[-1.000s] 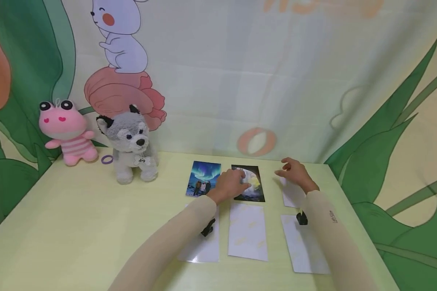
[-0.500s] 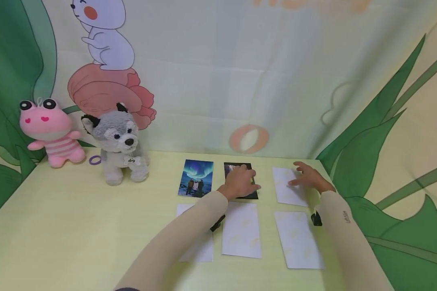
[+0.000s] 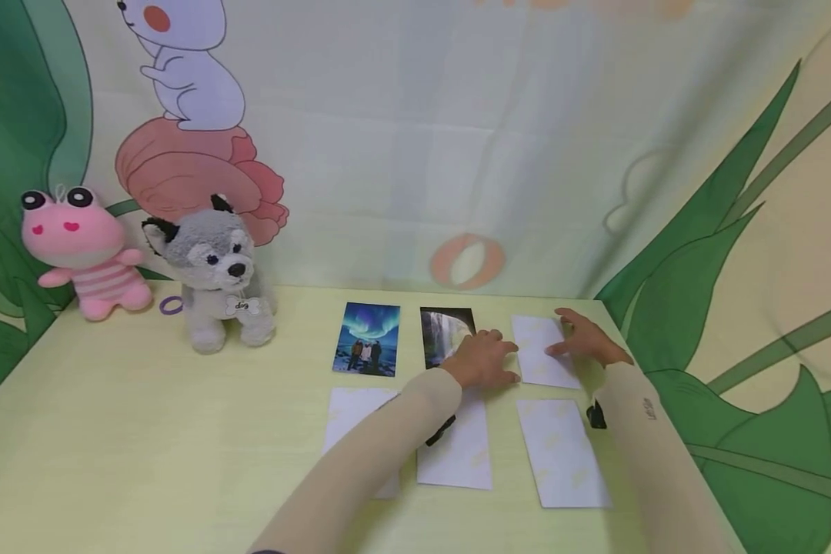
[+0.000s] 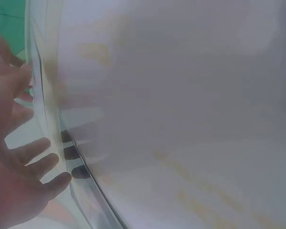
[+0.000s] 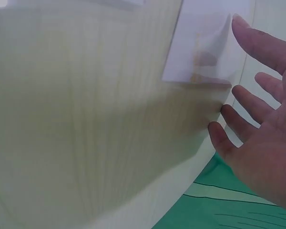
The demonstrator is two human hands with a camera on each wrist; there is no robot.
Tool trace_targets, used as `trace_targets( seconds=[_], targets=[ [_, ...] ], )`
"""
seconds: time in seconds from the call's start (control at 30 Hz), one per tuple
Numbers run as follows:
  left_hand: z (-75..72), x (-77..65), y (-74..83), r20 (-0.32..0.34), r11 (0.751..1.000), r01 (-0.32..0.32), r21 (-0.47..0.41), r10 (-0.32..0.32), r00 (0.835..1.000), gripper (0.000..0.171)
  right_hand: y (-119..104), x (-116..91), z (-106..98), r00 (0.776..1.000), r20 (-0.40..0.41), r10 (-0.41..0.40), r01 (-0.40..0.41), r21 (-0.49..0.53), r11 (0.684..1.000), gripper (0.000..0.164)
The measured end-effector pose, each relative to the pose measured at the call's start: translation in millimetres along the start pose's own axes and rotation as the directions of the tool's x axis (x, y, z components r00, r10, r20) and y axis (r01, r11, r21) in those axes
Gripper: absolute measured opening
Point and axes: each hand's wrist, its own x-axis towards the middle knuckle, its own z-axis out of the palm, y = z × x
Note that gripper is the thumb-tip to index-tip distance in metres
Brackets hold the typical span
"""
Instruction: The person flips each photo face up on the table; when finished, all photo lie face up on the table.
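Observation:
My left hand [image 3: 483, 360] is over the lower right part of a dark photo of a cave and waterfall [image 3: 445, 332]. Its fingertips reach the left edge of a face-down white photo [image 3: 542, 351] in the back row; the left wrist view shows the fingers [image 4: 40, 165] spread apart. At that white photo's right side is my right hand [image 3: 589, 340], thumb over the sheet. The right wrist view shows its fingers [image 5: 245, 102] loosely extended, with nothing gripped. A blue aurora photo [image 3: 367, 338] lies face up to the left.
In the front row lie three face-down white photos, among them the right one [image 3: 562, 454] and the middle one [image 3: 453, 462], partly under my left sleeve. A grey plush dog [image 3: 211, 269], a pink plush frog [image 3: 86, 254] and a purple ring [image 3: 171, 305] are at the left.
My left hand has moved right across the cave photo to the white photo's left edge. My right hand has shifted from the white photo's upper left to its right side. The view has turned slightly right.

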Motion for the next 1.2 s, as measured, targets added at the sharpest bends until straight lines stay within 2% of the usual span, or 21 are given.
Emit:
trace_targets(
  seconds=[0.27,0.5,0.73,0.9,1.03,1.2],
  targets=[
    [1.4,4.9,6.2,0.022,0.999,0.026,-0.024,-0.025,0.999,0.057,-8,-1,5,1.0,-0.017,-0.022,0.022,-0.015,1.0,0.09],
    [8.1,7.3,12.0,0.045,0.998,0.013,0.055,-0.016,0.999,0.055,-15,1,10,1.0,-0.019,-0.014,0.012,-0.073,0.997,0.087],
    [10.6,10.8,16.6,0.065,0.997,0.016,0.071,-0.02,0.998,0.054,-12,6,7,1.0,0.012,-0.009,0.01,-0.08,0.997,0.091],
    [8.0,9.0,17.8,0.065,0.997,-0.003,0.08,-0.002,0.998,0.052,-11,7,4,1.0,-0.004,0.005,-0.005,-0.021,1.0,0.084],
    [6.2,7.4,18.2,0.066,0.998,-0.001,0.071,-0.004,0.998,0.051,-9,9,2,1.0,-0.014,0.017,-0.016,0.076,0.997,0.078],
    [5.3,6.0,16.7,0.057,0.997,0.003,0.077,-0.008,0.998,0.05,-7,11,1,0.993,-0.11,0.039,-0.01,0.253,0.967,0.072]
  ],
)
